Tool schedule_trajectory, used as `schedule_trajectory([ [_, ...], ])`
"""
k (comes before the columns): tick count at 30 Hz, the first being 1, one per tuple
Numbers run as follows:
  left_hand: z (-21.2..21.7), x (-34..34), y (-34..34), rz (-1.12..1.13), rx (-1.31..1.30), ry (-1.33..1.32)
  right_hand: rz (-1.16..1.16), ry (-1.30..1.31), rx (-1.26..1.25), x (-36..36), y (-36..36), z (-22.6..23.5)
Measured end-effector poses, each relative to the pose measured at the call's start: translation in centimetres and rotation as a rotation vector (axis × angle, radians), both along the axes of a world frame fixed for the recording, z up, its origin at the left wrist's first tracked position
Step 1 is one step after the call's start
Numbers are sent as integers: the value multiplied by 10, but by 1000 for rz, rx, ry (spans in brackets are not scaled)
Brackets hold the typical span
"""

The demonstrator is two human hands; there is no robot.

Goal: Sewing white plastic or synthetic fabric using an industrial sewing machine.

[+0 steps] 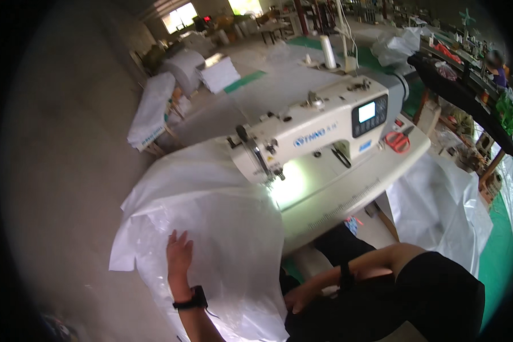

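Beside the sewing machine [319, 134], left hand [179, 256] lies open on white sheet [211, 216]; right hand [299, 297] pinches its edge.

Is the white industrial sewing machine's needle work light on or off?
On. The white sewing machine throws a bright glow onto the bed under its needle head.

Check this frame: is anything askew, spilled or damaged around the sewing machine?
Nothing looks damaged or spilled. The white sheet hangs off the table's left end in a loose heap, with the left hand flat on it. The right hand is low by the lap. Red scissors lie beside the sewing machine.
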State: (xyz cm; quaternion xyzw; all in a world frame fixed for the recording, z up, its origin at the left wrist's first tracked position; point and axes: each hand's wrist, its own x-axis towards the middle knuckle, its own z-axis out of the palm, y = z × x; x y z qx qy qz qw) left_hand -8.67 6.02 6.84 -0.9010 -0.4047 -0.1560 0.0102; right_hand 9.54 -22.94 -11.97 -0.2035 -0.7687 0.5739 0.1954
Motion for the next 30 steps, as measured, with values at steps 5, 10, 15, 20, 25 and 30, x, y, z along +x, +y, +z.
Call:
schedule_trajectory([
  [5, 20, 4, -157, 122, -133, -114, -356, 6, -339, -8, -11, 61],
  [10, -45, -3, -170, 497, -108, 74, -649, 333, -903, -16, -13, 83],
  [15, -24, -39, -146, 565, -306, 206, -293, 313, -715, 70, -67, 113],
  [20, -21, -21, -141, 573, -269, 166, 23, 48, -831, 109, -87, 38],
  [25, -20, 14, -171, 471, -97, 49, -759, -164, -610, 109, -70, 150],
  [30, -45, 74, -163, 449, -311, 78, -903, -266, -271, 66, -20, 76],
])
